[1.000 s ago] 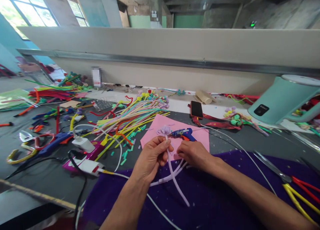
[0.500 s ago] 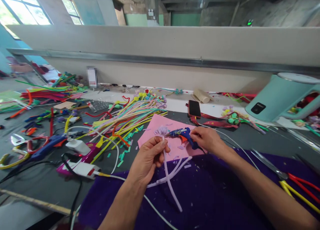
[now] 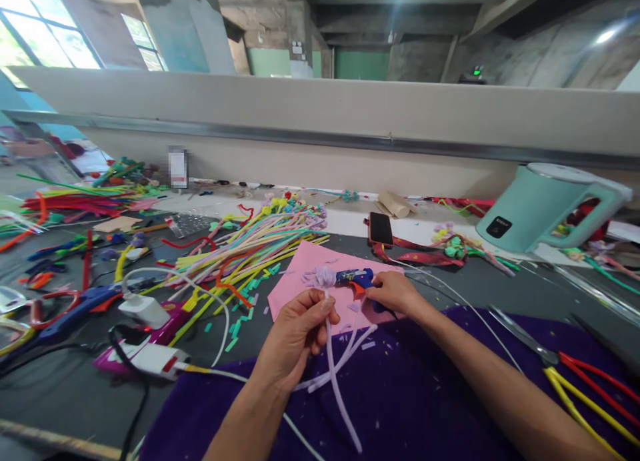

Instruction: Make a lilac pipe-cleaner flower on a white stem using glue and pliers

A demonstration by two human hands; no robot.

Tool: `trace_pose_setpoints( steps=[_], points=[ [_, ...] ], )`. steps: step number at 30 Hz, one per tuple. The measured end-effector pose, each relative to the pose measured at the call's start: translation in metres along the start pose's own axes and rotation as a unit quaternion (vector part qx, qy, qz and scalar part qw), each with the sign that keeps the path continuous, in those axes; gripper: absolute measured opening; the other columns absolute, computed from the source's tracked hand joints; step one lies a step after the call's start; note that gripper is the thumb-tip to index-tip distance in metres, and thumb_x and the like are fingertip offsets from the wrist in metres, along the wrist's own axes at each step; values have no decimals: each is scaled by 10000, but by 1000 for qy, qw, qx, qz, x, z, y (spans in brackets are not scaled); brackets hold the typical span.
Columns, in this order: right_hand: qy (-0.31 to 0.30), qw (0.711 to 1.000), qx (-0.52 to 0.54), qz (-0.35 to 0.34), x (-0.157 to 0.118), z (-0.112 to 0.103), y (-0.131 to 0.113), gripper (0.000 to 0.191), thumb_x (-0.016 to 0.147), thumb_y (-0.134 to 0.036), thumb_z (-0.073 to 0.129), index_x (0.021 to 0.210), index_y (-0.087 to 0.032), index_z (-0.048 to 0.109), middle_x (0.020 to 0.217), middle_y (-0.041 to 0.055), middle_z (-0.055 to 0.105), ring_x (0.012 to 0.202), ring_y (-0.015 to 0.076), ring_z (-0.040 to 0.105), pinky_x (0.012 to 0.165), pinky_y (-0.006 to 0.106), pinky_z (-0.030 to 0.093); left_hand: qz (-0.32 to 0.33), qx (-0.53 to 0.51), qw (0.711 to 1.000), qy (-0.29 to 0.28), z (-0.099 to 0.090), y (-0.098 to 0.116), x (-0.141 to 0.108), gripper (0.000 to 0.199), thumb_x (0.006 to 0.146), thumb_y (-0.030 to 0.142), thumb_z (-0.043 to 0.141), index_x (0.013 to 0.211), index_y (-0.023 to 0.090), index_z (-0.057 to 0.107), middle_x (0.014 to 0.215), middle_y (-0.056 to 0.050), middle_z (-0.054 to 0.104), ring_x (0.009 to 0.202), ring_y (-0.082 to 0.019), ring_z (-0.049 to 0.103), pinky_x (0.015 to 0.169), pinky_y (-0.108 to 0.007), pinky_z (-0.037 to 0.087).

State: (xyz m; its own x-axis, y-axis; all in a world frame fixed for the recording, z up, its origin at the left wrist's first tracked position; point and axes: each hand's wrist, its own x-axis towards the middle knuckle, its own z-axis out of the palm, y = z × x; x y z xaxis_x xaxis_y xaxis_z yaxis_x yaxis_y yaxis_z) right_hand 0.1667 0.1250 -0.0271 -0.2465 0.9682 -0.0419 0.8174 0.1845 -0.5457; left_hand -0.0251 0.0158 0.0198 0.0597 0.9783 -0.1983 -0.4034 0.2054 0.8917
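My left hand point(image 3: 303, 327) pinches a lilac fuzzy stem point(image 3: 336, 381) just under its bunched flower head point(image 3: 325, 276). My right hand point(image 3: 393, 291) is closed round the handle of a blue glue gun point(image 3: 356, 277) with an orange trigger. The gun's nozzle points left, close beside the flower head; whether they touch cannot be made out. A pink sheet point(image 3: 295, 264) lies beneath, with small lilac scraps on it. More lilac stems point(image 3: 350, 351) lie under the held one, on the purple cloth point(image 3: 400, 407).
Left of the sheet lie a pile of coloured stems point(image 3: 260, 237) and a magenta power strip point(image 3: 173, 321) with cables. Behind are a phone point(image 3: 381, 229) and a red ribbon. At the right stand a green kettle point(image 3: 540, 207) and red-and-yellow-handled scissors point(image 3: 550, 357).
The view has tilted up and shifted slightly right. My right hand has moved the glue gun, which now lies more level, with its nozzle beside the flower head. My left hand keeps its pinch.
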Motion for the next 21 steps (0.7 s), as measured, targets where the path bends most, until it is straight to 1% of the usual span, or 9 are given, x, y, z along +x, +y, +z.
trace_pose_setpoints(
  steps=[2,5,10,12,13,16,17,19,21],
  points=[
    [9,999,46,0,-2,-3,-1,191,670,-279,538,535,-160,601,478,3,560,475,128,505,450,218,278,9,-9,1000,9,0,0,-1,191,703,284,654,675,152,519,585,33,608,324,-2,404,300,-107,267],
    [23,991,131,-11,-9,-9,-4,169,697,-287,500,615,-159,573,491,-20,535,446,109,492,430,203,308,48,-58,997,22,-3,3,-2,184,712,268,647,700,164,496,572,45,594,331,-2,401,306,-96,268],
    [58,959,275,-45,-27,-18,-24,211,777,-377,443,807,-178,506,581,-50,462,439,78,422,418,189,335,99,-147,984,10,-10,10,-5,227,671,254,677,697,170,468,566,61,560,335,6,386,309,-85,283],
    [59,936,339,-68,-37,-23,-35,267,808,-433,419,884,-188,491,625,-46,441,443,71,390,402,184,325,103,-156,982,14,-11,11,-5,236,662,258,683,701,171,467,573,62,552,341,2,397,298,-82,280],
    [53,919,382,-81,-42,-27,-41,297,814,-463,419,903,-189,489,642,-40,435,447,69,380,393,184,319,101,-156,982,15,-12,11,-5,237,660,259,684,705,172,468,574,63,550,339,2,395,293,-80,277],
    [23,843,524,-120,-60,-45,-53,341,798,-499,476,913,-180,514,677,-18,444,444,64,354,364,186,275,89,-151,984,17,-11,11,-4,242,656,263,686,713,175,467,565,67,547,324,6,382,280,-74,262],
    [27,828,545,-129,-65,-52,-55,333,798,-490,488,921,-183,524,690,-11,459,447,65,355,365,189,270,85,-149,985,17,-11,10,-4,246,653,264,688,712,175,466,562,68,547,318,7,375,274,-73,253],
    [76,825,539,-151,-75,-65,-57,287,802,-450,506,929,-195,541,711,-1,498,483,77,397,407,198,312,81,-145,986,15,-10,10,-4,248,652,263,689,710,175,465,562,68,550,312,7,370,268,-73,243],
    [140,826,520,-168,-81,-74,-57,221,781,-377,560,916,-203,551,732,7,542,574,102,472,502,214,384,78,-142,987,12,-8,9,-4,235,661,255,684,712,172,469,566,67,556,308,11,366,271,-74,248]
  ],
)
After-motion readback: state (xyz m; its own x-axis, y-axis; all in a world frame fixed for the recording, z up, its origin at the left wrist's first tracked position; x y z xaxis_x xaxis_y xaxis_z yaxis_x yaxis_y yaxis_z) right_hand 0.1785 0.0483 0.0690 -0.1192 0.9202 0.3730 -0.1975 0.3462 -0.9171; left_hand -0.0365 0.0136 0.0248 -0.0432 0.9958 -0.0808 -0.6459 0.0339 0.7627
